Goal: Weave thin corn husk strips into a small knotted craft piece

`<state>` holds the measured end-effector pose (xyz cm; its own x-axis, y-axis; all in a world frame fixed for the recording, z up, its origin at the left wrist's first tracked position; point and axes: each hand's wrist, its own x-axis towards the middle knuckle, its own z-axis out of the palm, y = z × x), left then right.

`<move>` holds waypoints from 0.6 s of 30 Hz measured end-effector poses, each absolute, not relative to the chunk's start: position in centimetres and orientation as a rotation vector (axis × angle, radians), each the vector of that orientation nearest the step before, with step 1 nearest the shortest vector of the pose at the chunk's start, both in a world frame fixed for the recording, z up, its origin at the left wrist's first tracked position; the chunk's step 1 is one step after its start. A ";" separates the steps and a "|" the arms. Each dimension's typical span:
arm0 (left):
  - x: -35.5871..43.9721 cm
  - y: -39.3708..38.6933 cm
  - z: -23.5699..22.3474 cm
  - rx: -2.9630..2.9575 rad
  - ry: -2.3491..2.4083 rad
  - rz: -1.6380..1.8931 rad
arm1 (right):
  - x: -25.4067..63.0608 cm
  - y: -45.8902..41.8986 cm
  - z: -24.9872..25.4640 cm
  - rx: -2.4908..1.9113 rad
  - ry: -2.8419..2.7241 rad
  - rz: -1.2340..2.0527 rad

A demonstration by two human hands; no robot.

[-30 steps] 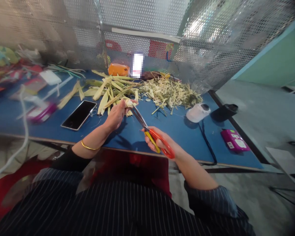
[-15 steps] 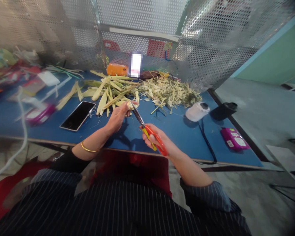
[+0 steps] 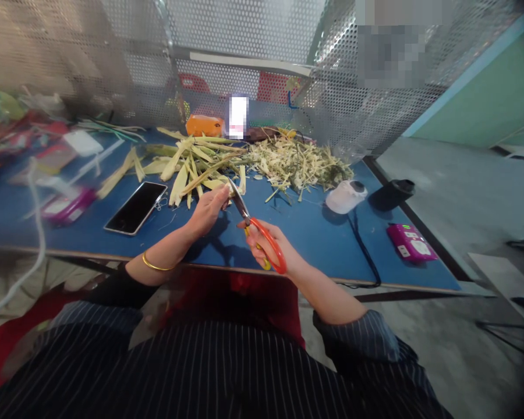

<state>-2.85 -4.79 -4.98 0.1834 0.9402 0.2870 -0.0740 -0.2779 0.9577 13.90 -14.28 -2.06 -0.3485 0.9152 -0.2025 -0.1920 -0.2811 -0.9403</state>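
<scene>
My left hand is closed in a pinch on a small pale piece of husk, mostly hidden by the fingers and a blade. In my right hand are scissors with one red-orange and one yellow handle, fingers wrapped round them. Their blades point up and left, right beside the left fingertips; whether they touch the husk I cannot tell. Just beyond my left hand lies a heap of long yellow-green husk strips. To its right spreads a pile of finely shredded pale pieces.
A phone lies left on the blue table. White and black thread cones and a purple packet are right. An orange packet sits before the perforated metal screen. Blurred clutter fills the far left.
The scissors have shifted slightly left, with the blades closer to my left fingers. Less of the pale husk piece shows now. The whole view has shifted a little.
</scene>
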 end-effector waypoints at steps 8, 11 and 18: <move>-3.1 -5.1 -4.2 1.578 0.886 1.308 | 14.2 -14.6 -2.2 -1.042 -1.160 1.744; -3.1 -5.2 -4.2 1.527 0.896 1.297 | 14.4 -14.4 -2.3 -1.008 -1.142 1.816; -3.2 -5.0 -4.3 1.566 0.839 1.275 | 13.8 -13.6 -2.3 -1.011 -1.194 1.731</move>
<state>-3.16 -5.02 -4.28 0.2313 0.9095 0.3454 -0.0427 -0.3452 0.9376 13.76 -13.59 -2.34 -0.3735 0.9113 -0.1736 -0.1618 -0.2482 -0.9551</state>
